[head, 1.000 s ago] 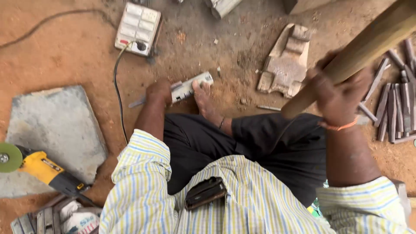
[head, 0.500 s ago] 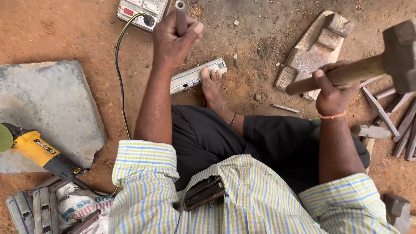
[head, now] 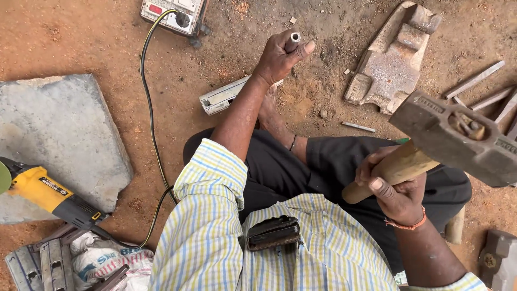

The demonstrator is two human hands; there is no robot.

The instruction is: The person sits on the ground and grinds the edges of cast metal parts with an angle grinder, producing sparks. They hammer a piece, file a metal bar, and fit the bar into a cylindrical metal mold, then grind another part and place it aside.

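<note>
My left hand (head: 280, 56) clenches a short steel chisel (head: 294, 39), its round, pale end poking up between my fingers, held out over the bare red dirt (head: 70, 37). My right hand (head: 396, 191) grips the smooth wooden handle of a hammer (head: 458, 134), its blocky grey iron head scuffed and raised above my lap. A rough cast-iron block (head: 388, 62) lies beyond.

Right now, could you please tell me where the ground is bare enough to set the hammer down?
Bare red dirt lies between the flat grey stone slab and the black cable, and along the top edge left of the white socket box. The right side is crowded: a grey cast metal block and steel chisels.
</note>
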